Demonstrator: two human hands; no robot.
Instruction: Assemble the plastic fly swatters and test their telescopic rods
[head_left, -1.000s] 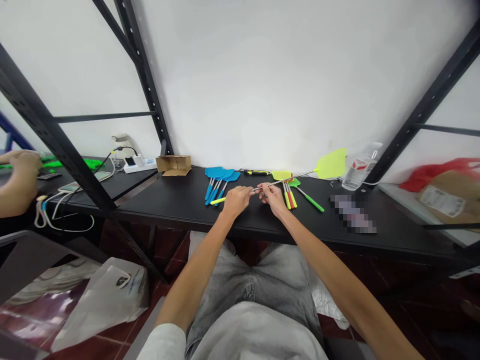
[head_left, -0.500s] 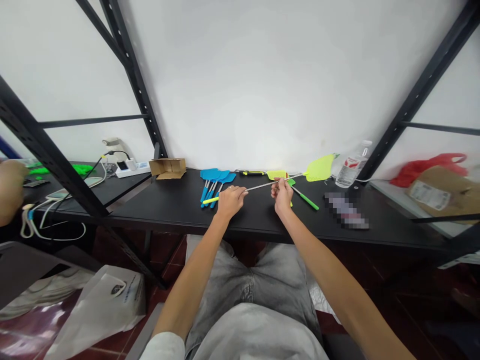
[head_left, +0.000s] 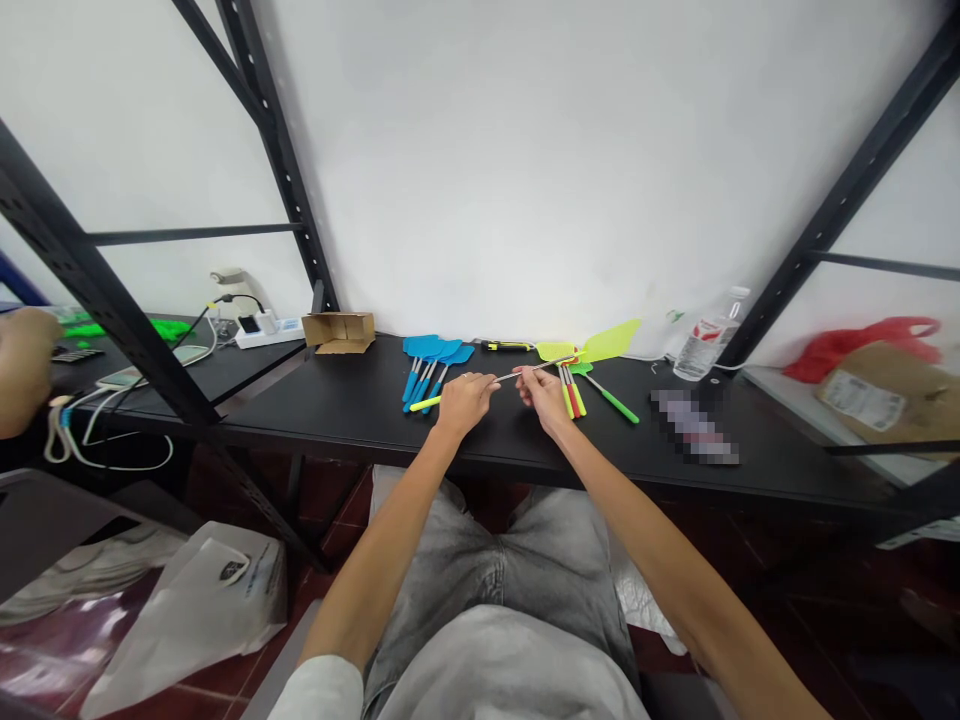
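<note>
Between my hands is a yellow fly swatter with a thin metal rod, held above the black table. My left hand is closed round it near its yellow handle, whose end sticks out to the left. My right hand pinches the metal rod, nearer the swatter's head. Several blue fly swatters lie fanned out left of my left hand. Right of my right hand lie a few swatters with red and yellow handles, partly covered by the held one, and a green-handled swatter.
A small open cardboard box stands at the back left, near a power strip. A water bottle and a pixelated object are on the right. Black shelf posts flank the table. Another person's hand shows far left.
My right hand has slid left along the rod, closer to my left hand. The yellow swatter's head has shifted left and turned more edge-on, and the red and yellow handles now show.
</note>
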